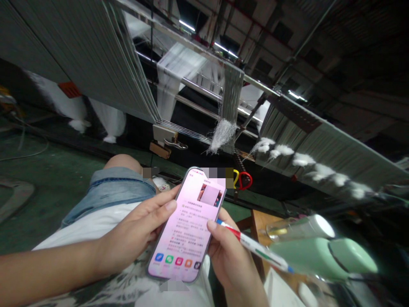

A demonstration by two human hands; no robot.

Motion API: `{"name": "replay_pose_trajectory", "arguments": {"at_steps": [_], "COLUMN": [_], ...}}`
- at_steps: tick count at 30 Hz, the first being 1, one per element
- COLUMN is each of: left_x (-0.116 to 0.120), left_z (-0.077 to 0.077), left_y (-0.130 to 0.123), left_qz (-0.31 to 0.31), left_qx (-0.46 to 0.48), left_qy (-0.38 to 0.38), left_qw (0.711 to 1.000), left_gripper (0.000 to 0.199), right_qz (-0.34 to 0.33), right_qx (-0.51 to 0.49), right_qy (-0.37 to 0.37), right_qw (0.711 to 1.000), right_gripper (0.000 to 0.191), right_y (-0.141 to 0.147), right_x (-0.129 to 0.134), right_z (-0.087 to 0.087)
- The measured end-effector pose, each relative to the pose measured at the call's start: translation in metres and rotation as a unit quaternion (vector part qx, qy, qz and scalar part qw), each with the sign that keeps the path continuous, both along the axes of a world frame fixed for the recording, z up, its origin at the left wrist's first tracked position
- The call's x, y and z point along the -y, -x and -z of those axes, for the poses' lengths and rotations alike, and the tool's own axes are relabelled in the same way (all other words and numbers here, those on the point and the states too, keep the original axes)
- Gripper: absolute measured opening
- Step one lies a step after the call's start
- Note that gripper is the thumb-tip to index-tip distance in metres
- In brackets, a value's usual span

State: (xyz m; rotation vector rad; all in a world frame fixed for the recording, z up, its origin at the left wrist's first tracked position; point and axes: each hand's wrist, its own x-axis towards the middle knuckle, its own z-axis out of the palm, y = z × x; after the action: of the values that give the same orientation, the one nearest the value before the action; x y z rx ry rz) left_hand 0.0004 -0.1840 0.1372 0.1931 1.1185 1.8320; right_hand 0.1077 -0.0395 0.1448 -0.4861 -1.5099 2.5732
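Observation:
A smartphone (185,230) with a lit pinkish screen is held between both hands above the lap. Lines of text, a small picture and a row of app icons show on it; the text is too blurred to read. My left hand (143,230) grips its left edge, thumb on the rim. My right hand (231,251) closes round the right edge, its thumb at the screen's side. A white pen (255,247) with red, green and blue parts also rests in the right hand, between thumb and fingers, sticking out to the right.
To the right, a wooden stool (260,217) bears a clear cup with a white lid (322,226) and a green bottle (300,251). Red and yellow scissor handles (245,181) hang beyond the phone. Ahead stands a frame of grey threads (128,64) with white yarn tufts (223,134).

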Motion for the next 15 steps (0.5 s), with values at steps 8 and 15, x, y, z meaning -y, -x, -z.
{"name": "replay_pose_trajectory", "arguments": {"at_steps": [8,15], "left_x": [-0.0022,-0.0026], "left_z": [-0.0033,-0.0025], "left_y": [0.0003,-0.0005], "left_qz": [0.031,0.039], "left_qx": [0.011,-0.025], "left_qy": [-0.048,-0.034], "left_qw": [0.998,0.998], "left_gripper": [0.045,0.037], "right_qz": [0.005,-0.001], "right_qx": [-0.009,-0.009], "right_qy": [0.023,0.022], "right_qw": [1.0,1.0], "right_gripper": [0.019,0.021], "right_y": [0.0023,0.0017], "right_x": [0.0017,0.0018], "right_z": [-0.0016,-0.0034]}}
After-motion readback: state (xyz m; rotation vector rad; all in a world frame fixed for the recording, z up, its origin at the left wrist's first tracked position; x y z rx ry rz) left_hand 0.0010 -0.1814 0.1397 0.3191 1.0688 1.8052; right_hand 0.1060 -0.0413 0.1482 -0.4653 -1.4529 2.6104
